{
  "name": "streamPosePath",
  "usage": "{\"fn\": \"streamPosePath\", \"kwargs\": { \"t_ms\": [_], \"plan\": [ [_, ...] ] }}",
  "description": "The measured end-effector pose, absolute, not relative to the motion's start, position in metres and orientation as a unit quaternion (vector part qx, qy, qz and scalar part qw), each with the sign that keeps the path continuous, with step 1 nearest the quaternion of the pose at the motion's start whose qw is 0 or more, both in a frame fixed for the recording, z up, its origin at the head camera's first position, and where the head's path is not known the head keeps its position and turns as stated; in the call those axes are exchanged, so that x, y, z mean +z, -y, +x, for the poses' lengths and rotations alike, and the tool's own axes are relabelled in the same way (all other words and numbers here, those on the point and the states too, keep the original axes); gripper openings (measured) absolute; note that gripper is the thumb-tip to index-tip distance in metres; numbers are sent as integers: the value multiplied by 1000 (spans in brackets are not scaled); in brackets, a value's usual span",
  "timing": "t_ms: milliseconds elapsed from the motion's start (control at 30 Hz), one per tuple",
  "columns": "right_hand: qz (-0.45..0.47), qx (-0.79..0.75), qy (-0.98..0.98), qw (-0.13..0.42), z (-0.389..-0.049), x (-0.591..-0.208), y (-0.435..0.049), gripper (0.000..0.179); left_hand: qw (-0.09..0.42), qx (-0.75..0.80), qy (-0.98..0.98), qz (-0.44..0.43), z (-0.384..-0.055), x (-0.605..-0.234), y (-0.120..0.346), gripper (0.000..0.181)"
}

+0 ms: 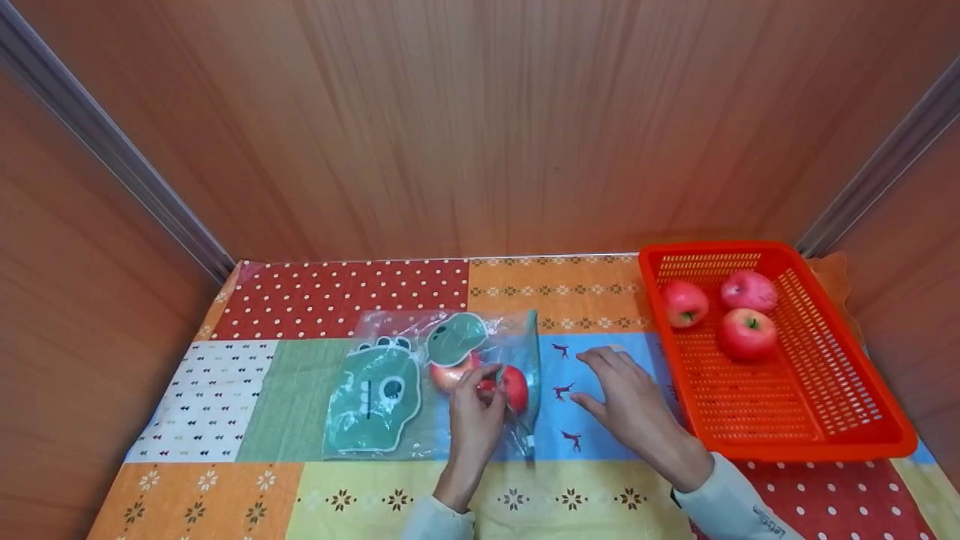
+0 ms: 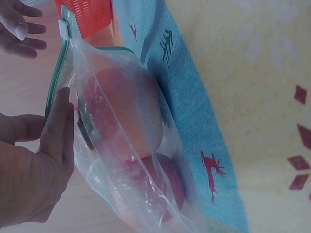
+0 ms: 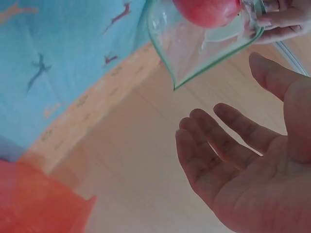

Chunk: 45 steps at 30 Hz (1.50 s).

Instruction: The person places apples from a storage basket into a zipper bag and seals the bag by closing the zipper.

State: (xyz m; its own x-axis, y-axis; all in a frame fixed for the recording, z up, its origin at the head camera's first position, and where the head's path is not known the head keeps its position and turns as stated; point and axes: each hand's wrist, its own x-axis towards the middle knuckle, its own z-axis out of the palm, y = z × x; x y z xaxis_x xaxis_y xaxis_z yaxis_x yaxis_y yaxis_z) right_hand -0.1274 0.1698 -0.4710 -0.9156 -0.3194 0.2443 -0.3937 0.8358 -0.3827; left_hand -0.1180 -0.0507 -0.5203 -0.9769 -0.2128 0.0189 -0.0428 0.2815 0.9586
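A clear zip bag [image 1: 375, 424] with a green dinosaur print lies on the patchwork cloth, its green-edged mouth facing right. Inside it, one red apple [image 1: 515, 388] sits close to the mouth and a paler apple [image 1: 445, 376] lies further in, partly behind the print. My left hand [image 1: 475, 416] pinches the upper layer of the bag at the mouth between thumb and fingers. In the left wrist view a white slider [image 2: 64, 29] shows at the zip's end. My right hand [image 1: 637, 401], fingers spread and holding nothing, hovers between the bag and the orange basket [image 1: 787, 451].
Three red apples, one of them at the front [image 1: 748, 335], lie in the basket at the right. Wood-grain panels [image 1: 480, 135] rise behind and on both sides of the cloth-covered table [image 1: 360, 292].
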Motion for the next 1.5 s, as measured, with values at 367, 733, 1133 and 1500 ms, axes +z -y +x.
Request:
{"fn": "streamPosePath", "kwargs": {
  "t_ms": [367,733,1133,1500],
  "plan": [
    [186,187,959,105,-127,-455,-197,57,78,-593,798,77,-119,-520,50,33],
    [181,139,968,107,-126,-445,-222,61,73,-591,799,85,-120,-519,51,33],
    [168,99,973,120,-128,-441,-242,65,90,-592,797,77,-118,-522,51,33],
    [150,95,973,146,-132,-435,-266,63,75,-595,795,87,-118,-520,50,33]
  ]
}}
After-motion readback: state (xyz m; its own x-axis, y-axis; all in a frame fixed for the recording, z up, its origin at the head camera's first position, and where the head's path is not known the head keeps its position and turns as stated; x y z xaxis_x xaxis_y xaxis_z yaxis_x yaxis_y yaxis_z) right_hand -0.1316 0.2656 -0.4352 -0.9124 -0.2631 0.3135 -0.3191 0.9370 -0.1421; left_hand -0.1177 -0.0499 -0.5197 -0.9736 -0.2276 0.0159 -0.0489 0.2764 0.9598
